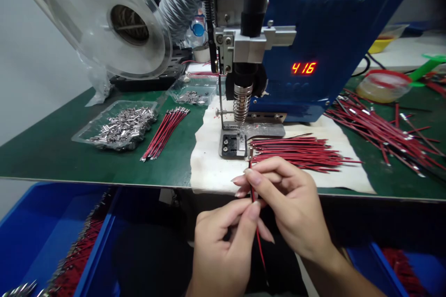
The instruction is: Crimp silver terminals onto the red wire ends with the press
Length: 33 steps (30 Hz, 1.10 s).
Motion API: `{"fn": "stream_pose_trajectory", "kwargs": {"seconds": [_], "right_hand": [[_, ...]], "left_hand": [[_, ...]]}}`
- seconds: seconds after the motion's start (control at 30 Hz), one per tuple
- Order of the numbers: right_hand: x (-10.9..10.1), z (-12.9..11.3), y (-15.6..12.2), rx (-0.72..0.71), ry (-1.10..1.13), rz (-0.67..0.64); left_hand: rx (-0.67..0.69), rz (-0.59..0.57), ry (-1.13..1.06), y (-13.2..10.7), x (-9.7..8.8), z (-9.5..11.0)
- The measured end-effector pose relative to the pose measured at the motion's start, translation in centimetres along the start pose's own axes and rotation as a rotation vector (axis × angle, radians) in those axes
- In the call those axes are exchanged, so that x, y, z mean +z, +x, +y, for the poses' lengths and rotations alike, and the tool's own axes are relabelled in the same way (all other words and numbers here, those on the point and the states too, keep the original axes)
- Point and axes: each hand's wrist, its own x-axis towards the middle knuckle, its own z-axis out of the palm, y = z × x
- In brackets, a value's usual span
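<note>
Head camera is sitting at the near side of the green bench (pixel 52 153), looking forward and down across its edge. It is facing the blue machine (pixel 334 46) head-on, close enough that the machine's top is running off the frame. The left hand (pixel 219 246) and right hand (pixel 292 209) are filling the near centre; blue bins (pixel 35 222) are showing below, left and right.

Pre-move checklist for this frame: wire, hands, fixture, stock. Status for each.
1. Grip on wire: ok, pinched by left hand and right hand.
2. Metal piece on wire tip: cannot tell, too small.
3. Both hands apart from fixture: ok.
4. Red pile beside fixture, on its right: ok.
5. Lower display lit, reads 416: ok.
</note>
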Motion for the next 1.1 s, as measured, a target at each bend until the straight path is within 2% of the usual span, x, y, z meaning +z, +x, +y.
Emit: {"fn": "stream_pose_trajectory", "kwargs": {"seconds": [0.37,0.63,0.83,0.93,1.1], "right_hand": [[-0.1,0.0,0.3,0.005,-0.041,0.031],[-0.8,0.4,0.5,0.015,0.031,-0.02],[-0.9,0.6,0.6,0.035,0.035,-0.039],[-0.9,0.5,0.6,0.037,0.03,-0.031],[-1.0,0.7,0.6,0.048,0.05,-0.041]], "left_hand": [[-0.034,-0.016,-0.018,-0.2,0.1,0.0],[0.134,0.03,0.149,-0.2,0.0,-0.7],[0.196,0.037,0.176,0.0,-0.2,-1.0],[0.209,0.012,0.202,0.1,-0.3,-1.0],[0.164,0.075,0.186,-0.1,-0.1,-0.9]]}}
